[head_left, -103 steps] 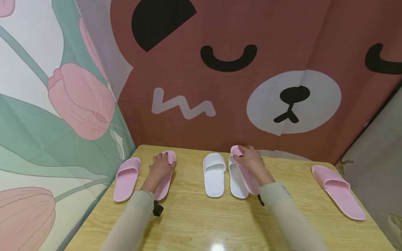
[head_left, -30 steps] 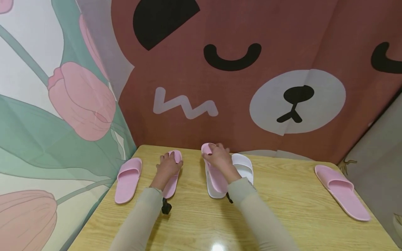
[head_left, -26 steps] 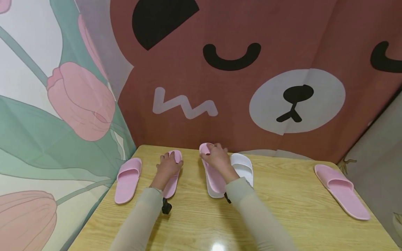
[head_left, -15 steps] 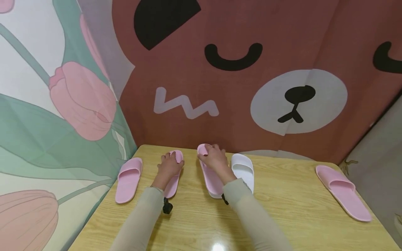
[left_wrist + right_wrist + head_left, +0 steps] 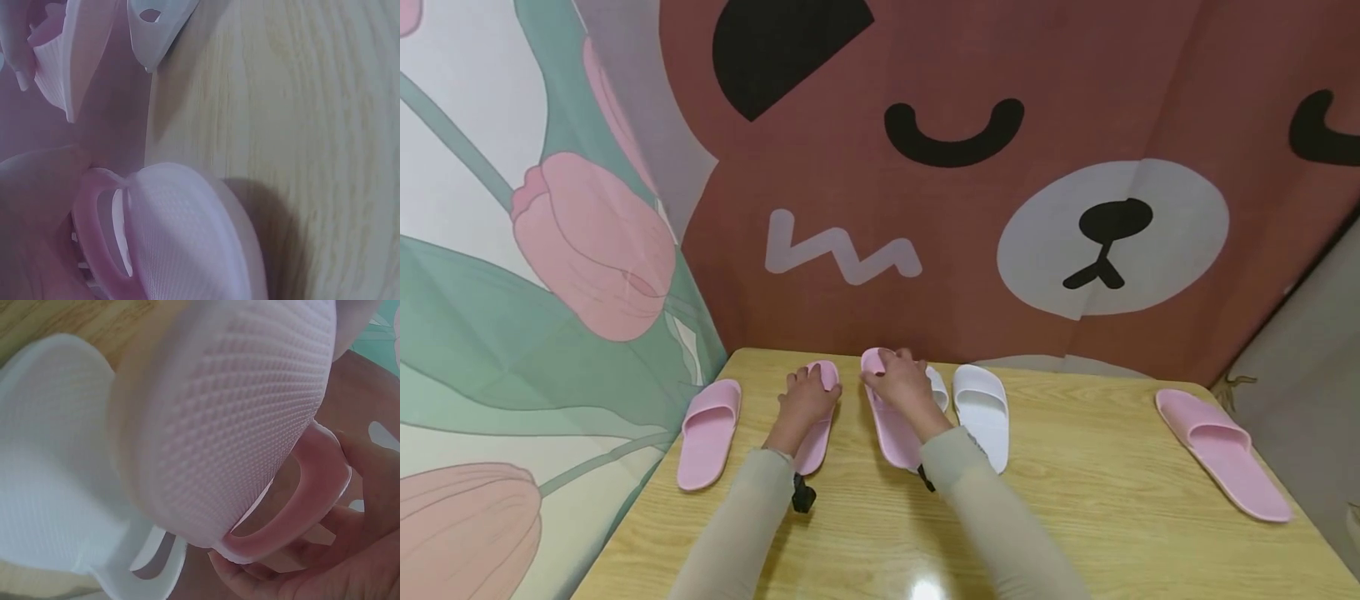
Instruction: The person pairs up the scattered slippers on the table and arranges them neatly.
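My left hand (image 5: pixel 805 398) grips a pink slipper (image 5: pixel 815 454) across its strap, fingers over the front and thumb at the right side. In the left wrist view the heel end of this slipper (image 5: pixel 187 231) shows close up. To its right, my right hand (image 5: pixel 901 385) holds another pink slipper (image 5: pixel 891 429) by the strap, thumb on the left side. This slipper partly covers a white slipper (image 5: pixel 937 387) behind the hand. A second white slipper (image 5: pixel 983 412) lies just right of it. The right wrist view shows the held pink slipper (image 5: pixel 250 406) overlapping the white one (image 5: pixel 56 456).
One pink slipper (image 5: pixel 709 433) lies at the left edge of the wooden table (image 5: pixel 865 533), and another pink slipper (image 5: pixel 1223 454) lies slanted near the right edge. A brown bear-print cloth (image 5: pixel 955 258) hangs along the back. A tulip-print cloth (image 5: pixel 595 242) borders the left side.
My right hand has carried its pink slipper left, from over the right white slipper across the left one to its left side. The left hand has stayed on its slipper, shifting only slightly.
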`<state>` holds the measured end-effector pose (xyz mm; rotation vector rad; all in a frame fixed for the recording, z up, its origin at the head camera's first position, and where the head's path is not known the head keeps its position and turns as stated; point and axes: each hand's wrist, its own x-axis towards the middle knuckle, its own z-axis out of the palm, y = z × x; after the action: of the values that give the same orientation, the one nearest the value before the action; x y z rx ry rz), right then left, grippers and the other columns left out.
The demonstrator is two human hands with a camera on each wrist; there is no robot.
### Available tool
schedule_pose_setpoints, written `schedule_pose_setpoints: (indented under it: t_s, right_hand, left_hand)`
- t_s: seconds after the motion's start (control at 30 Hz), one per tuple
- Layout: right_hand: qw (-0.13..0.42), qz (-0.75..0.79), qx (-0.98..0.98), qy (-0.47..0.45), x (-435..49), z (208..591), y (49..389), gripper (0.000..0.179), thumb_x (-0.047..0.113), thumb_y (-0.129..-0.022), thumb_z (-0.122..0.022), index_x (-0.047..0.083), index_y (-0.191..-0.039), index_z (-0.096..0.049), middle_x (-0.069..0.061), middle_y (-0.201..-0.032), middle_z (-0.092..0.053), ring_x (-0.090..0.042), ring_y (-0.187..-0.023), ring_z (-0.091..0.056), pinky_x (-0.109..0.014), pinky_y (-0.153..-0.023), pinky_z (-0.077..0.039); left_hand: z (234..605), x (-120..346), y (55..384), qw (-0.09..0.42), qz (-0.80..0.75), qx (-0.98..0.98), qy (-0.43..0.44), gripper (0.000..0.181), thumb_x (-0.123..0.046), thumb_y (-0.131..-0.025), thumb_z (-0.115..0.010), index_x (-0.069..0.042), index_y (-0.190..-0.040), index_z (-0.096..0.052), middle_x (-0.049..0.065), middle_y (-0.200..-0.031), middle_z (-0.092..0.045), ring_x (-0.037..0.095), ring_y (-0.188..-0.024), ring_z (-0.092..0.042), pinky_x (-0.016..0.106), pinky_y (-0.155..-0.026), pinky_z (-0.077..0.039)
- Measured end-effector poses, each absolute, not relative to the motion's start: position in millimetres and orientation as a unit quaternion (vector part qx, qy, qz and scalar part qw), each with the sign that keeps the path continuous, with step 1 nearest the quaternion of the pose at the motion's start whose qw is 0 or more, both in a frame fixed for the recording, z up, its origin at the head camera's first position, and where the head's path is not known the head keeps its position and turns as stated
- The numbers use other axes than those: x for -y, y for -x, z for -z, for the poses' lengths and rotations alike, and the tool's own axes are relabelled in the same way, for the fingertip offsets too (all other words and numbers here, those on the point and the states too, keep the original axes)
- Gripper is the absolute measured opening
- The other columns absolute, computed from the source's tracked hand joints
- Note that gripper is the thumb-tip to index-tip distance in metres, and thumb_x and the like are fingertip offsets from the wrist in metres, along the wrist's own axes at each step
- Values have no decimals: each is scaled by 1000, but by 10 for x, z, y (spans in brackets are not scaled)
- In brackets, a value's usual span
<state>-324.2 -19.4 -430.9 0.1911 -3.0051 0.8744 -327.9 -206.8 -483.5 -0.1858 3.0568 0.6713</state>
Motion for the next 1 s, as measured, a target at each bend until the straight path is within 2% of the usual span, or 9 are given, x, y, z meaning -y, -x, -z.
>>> schedule_pose_setpoints:
  t_s: [0.33, 0.67, 1.0]
  right_hand:
    - [4, -288, 956, -54, 260, 4396, 3245, 68, 54, -93, -65, 21, -150, -51, -17, -150, -45, -49, -128, -46, -59, -95, -47]
    - [8, -296, 954, -53, 371, 4453, 3237, 68, 54, -92, -66, 20, -149, -52, -16, -142, -48, -44, -120, -49, -54, -91, -48]
    - [1, -292, 955, -47, 465, 4532, 3259, 68, 55, -93, -64, 20, -150, -51, -16, -146, -47, -46, -122, -49, -52, -88, -50]
  left_hand:
    - [4850, 2057, 3285, 4, -219, -974, 57, 77, -50, -100, -53, -1, -157, -32, 26, -157, -33, 47, -144, -26, 75, -105, -30]
    - [4898, 2078, 3294, 1, -213, -975, 59, 77, -50, -101, -52, 0, -156, -33, 27, -156, -33, 47, -144, -26, 74, -105, -30]
    - [4887, 2107, 3278, 7, -206, -976, 62, 76, -49, -101, -52, 0, -156, -33, 28, -157, -32, 48, -144, -26, 74, -105, -31]
